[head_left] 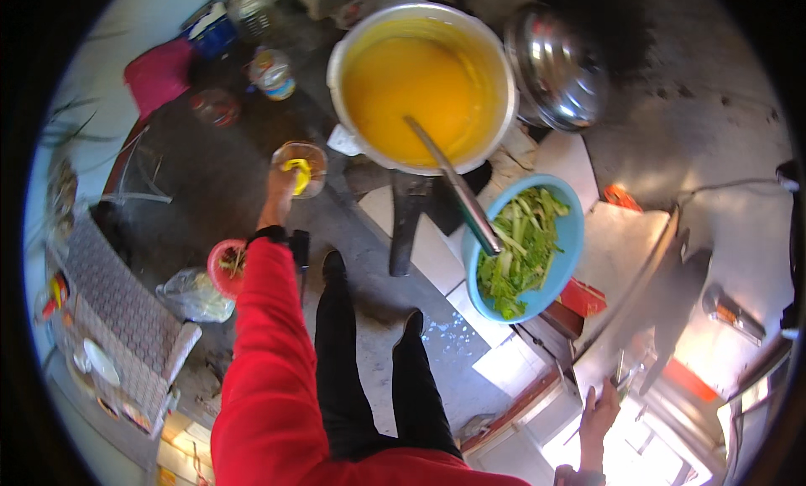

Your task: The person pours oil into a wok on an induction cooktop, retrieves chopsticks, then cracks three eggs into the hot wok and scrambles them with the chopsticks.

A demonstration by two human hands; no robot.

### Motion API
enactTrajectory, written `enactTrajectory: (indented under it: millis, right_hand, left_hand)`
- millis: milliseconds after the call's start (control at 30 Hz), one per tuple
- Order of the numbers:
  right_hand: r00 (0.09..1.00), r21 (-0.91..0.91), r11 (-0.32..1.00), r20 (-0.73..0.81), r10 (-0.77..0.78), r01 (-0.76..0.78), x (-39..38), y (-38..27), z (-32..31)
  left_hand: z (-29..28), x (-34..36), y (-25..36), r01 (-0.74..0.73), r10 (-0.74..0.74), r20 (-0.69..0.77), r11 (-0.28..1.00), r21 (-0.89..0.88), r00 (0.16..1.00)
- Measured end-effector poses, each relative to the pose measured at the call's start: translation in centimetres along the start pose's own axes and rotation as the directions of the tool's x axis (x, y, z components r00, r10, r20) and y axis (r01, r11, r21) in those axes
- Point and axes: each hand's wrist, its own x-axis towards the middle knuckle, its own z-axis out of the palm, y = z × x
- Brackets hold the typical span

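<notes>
My left hand reaches out at the end of a red sleeve, closed at the rim of a small round tub. Its fingers meet a bright yellow object inside the tub; its kind is unclear. Low on the right, my right hand is raised with its fingers apart, beside a shiny metal fixture too glare-washed to make out. Ahead stands a large metal pot of thick yellow-orange liquid. A long-handled metal utensil leans in it, its handle end over a blue basin of chopped leafy greens.
A domed metal lid is right of the pot. Plastic bottles and a pink item are at the far left. Nearer lie a pink bowl of scraps and a plastic bag, beside a patterned seat. Tiled ledge pieces edge the pot's stand.
</notes>
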Motion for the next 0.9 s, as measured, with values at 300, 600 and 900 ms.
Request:
enactTrajectory:
  millis: [300,600,900]
  right_hand:
    - [0.963,0.262,0.931,0.021,-0.27,0.255,-3.0,-6.3,1.4]
    - [0.84,0.258,0.888,0.306,-0.448,0.38,-1.6,-5.7,7.1]
    - [0.57,0.553,0.406,-0.158,-0.807,0.728,-1.5,-8.9,4.2]
  left_hand:
    - [-7.2,-7.3,4.9,-0.274,0.222,0.258,0.943,0.188,0.94]
    - [-14.2,-29.3,-3.2,0.106,-0.114,0.012,0.958,0.267,0.993]
    - [-15.7,-50.7,4.7,-0.101,0.074,0.128,0.969,0.225,0.989]
